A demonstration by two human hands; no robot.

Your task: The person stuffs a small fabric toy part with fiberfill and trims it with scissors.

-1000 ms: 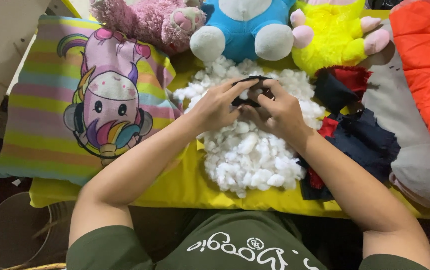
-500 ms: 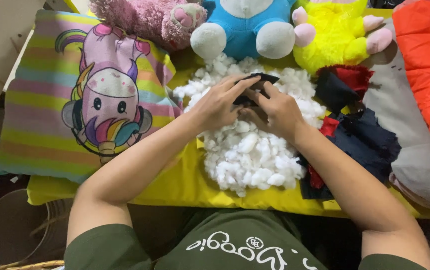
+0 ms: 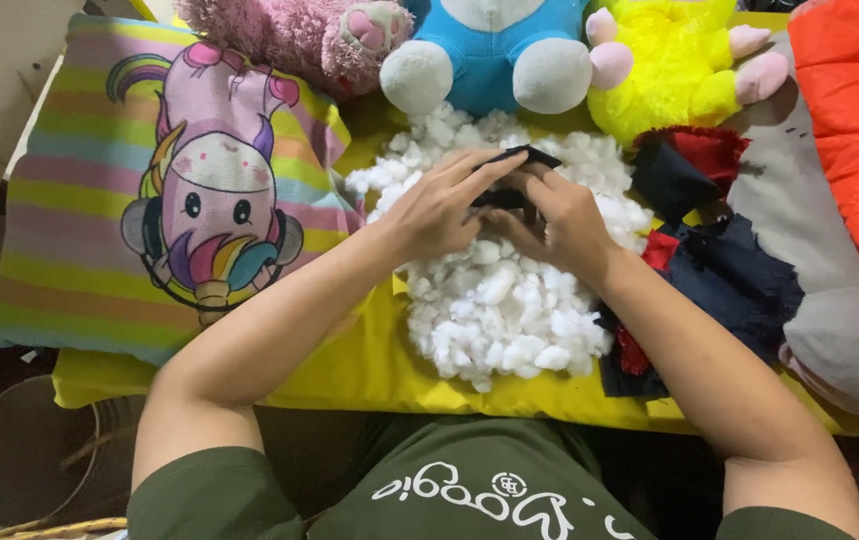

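My left hand [image 3: 439,205] and my right hand [image 3: 561,218] meet over a heap of white stuffing [image 3: 504,300] on a yellow cloth [image 3: 349,360]. Between their fingers they pinch a small piece of black fabric [image 3: 517,160], which both hands grip. Most of that fabric is hidden by my fingers. The stuffing spreads under and in front of both hands.
A striped unicorn pillow [image 3: 179,200] lies at the left. Pink [image 3: 289,35], blue [image 3: 489,50] and yellow [image 3: 669,70] plush toys line the far edge. Dark blue and red fabric scraps [image 3: 729,270] lie right of the stuffing, beside grey and orange cloth [image 3: 849,130].
Both hands stay on the black fabric over the stuffing; the fingers have shifted slightly while working it.
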